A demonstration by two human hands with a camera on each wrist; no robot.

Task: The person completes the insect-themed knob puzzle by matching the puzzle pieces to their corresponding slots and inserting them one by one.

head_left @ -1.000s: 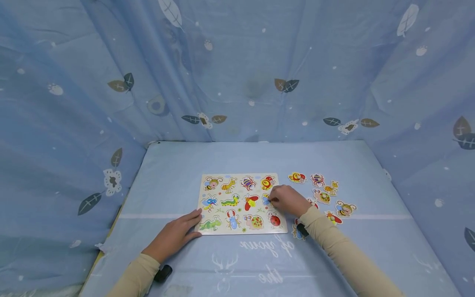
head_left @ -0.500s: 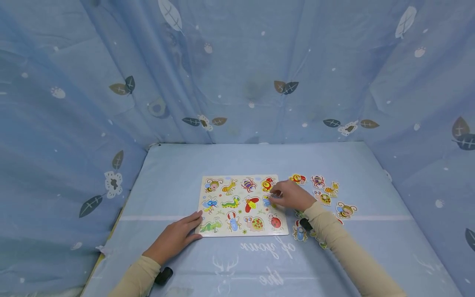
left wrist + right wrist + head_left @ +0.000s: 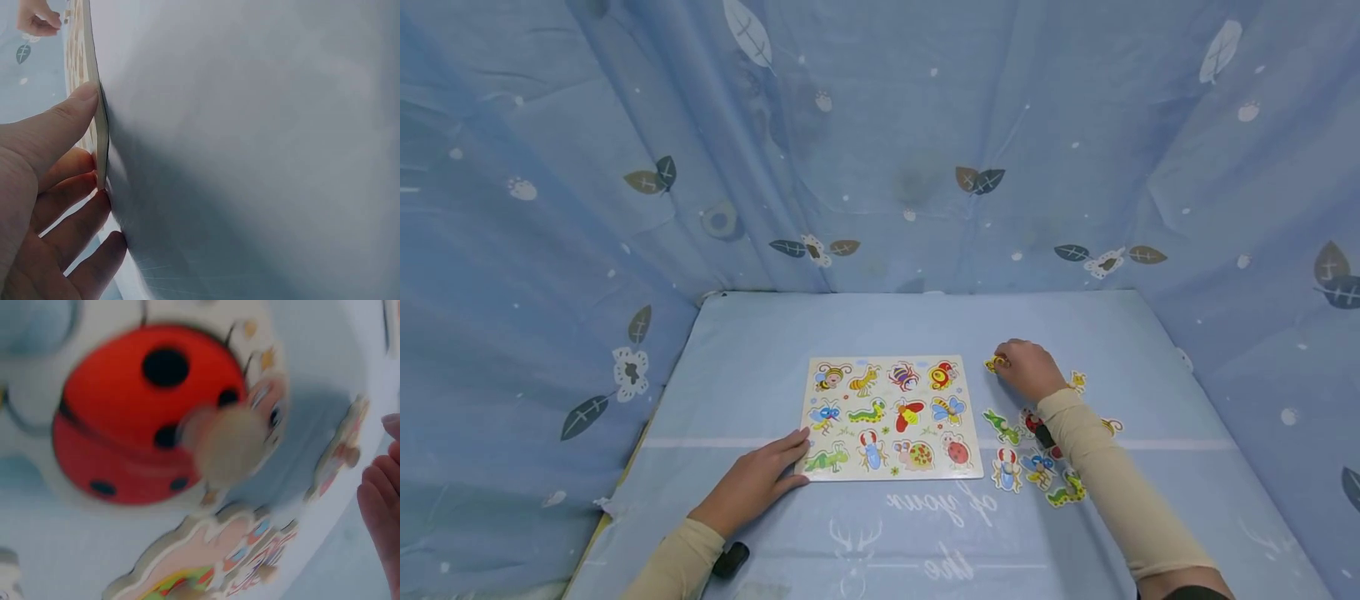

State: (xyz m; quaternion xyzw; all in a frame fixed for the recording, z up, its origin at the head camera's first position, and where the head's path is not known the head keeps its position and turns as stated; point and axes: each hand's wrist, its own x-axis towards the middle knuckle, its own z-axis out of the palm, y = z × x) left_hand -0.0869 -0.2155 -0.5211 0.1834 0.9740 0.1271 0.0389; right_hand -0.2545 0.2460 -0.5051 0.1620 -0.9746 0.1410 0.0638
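A pale puzzle board printed with insects lies flat on the table. My left hand rests at its near left corner; in the left wrist view the thumb and fingertips touch the board's edge. Beyond the board's right side, my right hand is over a small yellow-and-red insect piece. In the right wrist view the fingers show a gap from the nearest knobbed piece. A red ladybug piece with a wooden knob fills much of that view, above a snail piece.
Right of the board lie several loose pieces: a grasshopper, a stag beetle, a mosquito, a caterpillar and an ant. My right forearm hides others. Blue curtains enclose the table's back and sides.
My right hand has left the board's dragonfly, moving right and away from me to the yellow-and-red piece. The dragonfly shows whole. My left hand stays at the board's corner.
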